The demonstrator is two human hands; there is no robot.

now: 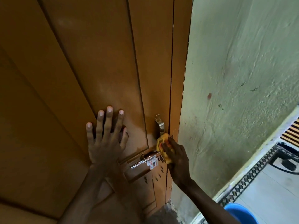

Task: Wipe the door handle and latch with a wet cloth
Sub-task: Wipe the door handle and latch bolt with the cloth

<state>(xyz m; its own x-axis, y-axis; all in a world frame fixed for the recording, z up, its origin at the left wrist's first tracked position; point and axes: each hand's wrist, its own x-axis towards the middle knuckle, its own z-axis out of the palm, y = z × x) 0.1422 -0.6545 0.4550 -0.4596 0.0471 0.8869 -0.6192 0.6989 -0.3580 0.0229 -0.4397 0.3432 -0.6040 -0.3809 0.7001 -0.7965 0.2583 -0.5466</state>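
A brown wooden door point(90, 65) fills the left of the view. Near its right edge is a shiny metal handle point(160, 125), and below it a sliding metal latch point(145, 160) with a sticker on it. My right hand point(177, 159) grips a yellow cloth point(162, 143) and presses it against the door at the lower end of the handle, just above the latch's right end. My left hand point(106, 135) lies flat on the door panel to the left of the handle, fingers spread and holding nothing.
A pale green plastered wall point(234, 94) stands right of the door frame. A blue bucket rim point(241, 213) shows at the bottom right on a tiled floor point(267, 191) with a patterned border. A dark metal stand point(288, 160) sits at the far right.
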